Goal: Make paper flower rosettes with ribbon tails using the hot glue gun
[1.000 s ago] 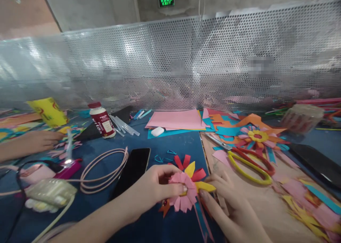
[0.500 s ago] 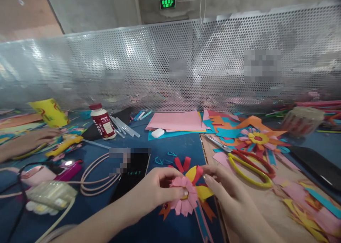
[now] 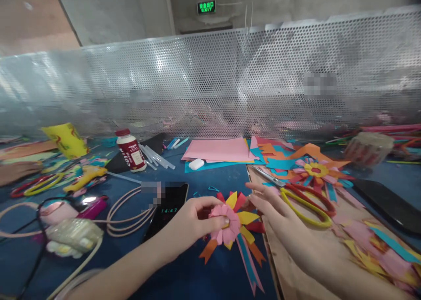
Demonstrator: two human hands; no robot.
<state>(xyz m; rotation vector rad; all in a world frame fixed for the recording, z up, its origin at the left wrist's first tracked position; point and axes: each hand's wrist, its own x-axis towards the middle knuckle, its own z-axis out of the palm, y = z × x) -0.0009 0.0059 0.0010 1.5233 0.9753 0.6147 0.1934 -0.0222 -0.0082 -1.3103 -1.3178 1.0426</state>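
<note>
My left hand (image 3: 194, 219) pinches the pink centre of a layered paper flower (image 3: 232, 223) with red, yellow and orange petals and trailing blue and pink strips. The flower lies on the blue table surface (image 3: 217, 177). My right hand (image 3: 279, 214) hovers just right of the flower, fingers stretched out and spread, fingertips close to the red and yellow petals, holding nothing. A phone (image 3: 167, 208) with a lit screen lies left of my left hand.
Yellow and red scissors (image 3: 307, 201) and a finished paper flower (image 3: 315, 170) lie on brown cardboard at the right. Pink paper sheets (image 3: 219, 148), a bottle (image 3: 130, 151), glue sticks, a pink cable coil (image 3: 126, 208), a yellow glue gun (image 3: 83, 177) and another person's hand (image 3: 16, 170) are around.
My right hand let go of the petals and opened, moving slightly right. The flower shifted a little and its lower petals now show. The other person's hand at the left drew back.
</note>
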